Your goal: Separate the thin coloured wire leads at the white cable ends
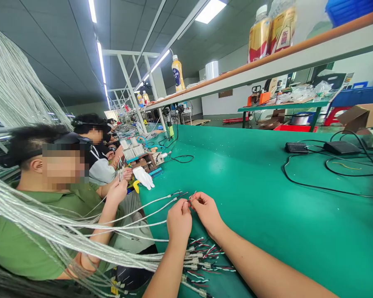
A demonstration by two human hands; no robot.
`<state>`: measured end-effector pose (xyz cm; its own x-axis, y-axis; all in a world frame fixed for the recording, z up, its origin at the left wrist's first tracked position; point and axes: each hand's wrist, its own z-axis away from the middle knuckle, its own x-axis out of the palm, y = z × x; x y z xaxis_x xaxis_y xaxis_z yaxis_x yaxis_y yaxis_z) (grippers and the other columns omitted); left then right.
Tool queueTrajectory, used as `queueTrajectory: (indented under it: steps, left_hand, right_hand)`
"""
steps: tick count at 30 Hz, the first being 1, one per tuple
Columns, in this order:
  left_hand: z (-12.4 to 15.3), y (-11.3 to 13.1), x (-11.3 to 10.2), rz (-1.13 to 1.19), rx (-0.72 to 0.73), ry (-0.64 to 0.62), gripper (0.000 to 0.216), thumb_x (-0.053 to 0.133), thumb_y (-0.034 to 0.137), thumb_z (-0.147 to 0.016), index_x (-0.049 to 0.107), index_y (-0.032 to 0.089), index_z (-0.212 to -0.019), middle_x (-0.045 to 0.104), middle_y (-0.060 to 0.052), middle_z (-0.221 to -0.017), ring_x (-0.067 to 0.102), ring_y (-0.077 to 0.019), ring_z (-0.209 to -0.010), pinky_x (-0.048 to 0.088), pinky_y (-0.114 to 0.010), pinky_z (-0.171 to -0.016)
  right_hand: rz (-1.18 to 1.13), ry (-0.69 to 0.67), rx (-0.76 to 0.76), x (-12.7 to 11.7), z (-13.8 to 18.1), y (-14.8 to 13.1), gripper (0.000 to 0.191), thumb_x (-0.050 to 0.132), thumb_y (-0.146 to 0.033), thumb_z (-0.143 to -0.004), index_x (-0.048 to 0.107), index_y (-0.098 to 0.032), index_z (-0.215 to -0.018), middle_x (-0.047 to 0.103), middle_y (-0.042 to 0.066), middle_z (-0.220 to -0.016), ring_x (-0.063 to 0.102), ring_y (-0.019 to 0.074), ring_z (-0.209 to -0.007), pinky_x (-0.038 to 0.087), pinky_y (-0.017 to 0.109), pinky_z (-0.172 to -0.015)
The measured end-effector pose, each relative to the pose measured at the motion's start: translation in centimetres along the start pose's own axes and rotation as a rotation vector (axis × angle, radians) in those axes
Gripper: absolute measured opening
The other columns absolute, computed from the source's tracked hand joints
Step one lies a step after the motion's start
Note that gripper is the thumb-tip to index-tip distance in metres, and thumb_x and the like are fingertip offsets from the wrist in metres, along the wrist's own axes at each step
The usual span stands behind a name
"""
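My left hand (179,219) is closed around the end of a braided, silvery cable (158,240), which runs in from the left. Close against it, my right hand (206,211) pinches the thin coloured wires (193,195) that come out of the cable's end. Both hands are just above the green table mat. Two more cable ends (170,198) with bare-looking thin wires lie just left of my hands. Below my wrists rests a bundle of cable ends (199,260) with red, black and white wires fanned out.
A co-worker in a green shirt (34,231) sits at left, holding wires. A small bench machine (143,155) and a white glove (144,178) are beyond my hands. Black pedals (342,147) with cords lie at right. A shelf (236,70) with bottles (178,74) crosses above the green table (251,198).
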<state>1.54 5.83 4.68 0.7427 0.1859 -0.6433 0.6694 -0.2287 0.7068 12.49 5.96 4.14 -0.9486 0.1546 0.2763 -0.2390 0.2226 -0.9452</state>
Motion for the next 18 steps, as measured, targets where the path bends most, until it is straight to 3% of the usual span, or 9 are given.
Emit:
queueTrajectory:
  steps: [12,18]
  left_hand:
    - [-0.29,-0.26,0.2,0.075,-0.019,0.022,0.027,0.039,0.029,-0.091,0.059,0.023,-0.074,0.061,0.002,-0.066,0.053,-0.0158,-0.064,0.03,-0.027,-0.062]
    - [-0.3,-0.44,0.36,0.077,-0.001,0.006,0.028,0.039,0.03,-0.091,0.058,0.023,-0.073,0.059,0.003,-0.063,0.052,-0.0153,-0.062,0.028,-0.027,-0.06]
  right_hand:
    - [-0.008,-0.001,0.025,-0.11,0.09,-0.19,0.023,0.07,-0.039,-0.074,0.064,-0.018,-0.067,0.059,-0.001,-0.061,0.05,0.0138,-0.06,0.037,0.028,-0.06]
    - [-0.005,-0.011,0.01,-0.1,-0.01,0.05,0.023,0.068,-0.041,-0.074,0.062,-0.02,-0.069,0.062,-0.001,-0.066,0.05,0.0138,-0.06,0.039,0.028,-0.06]
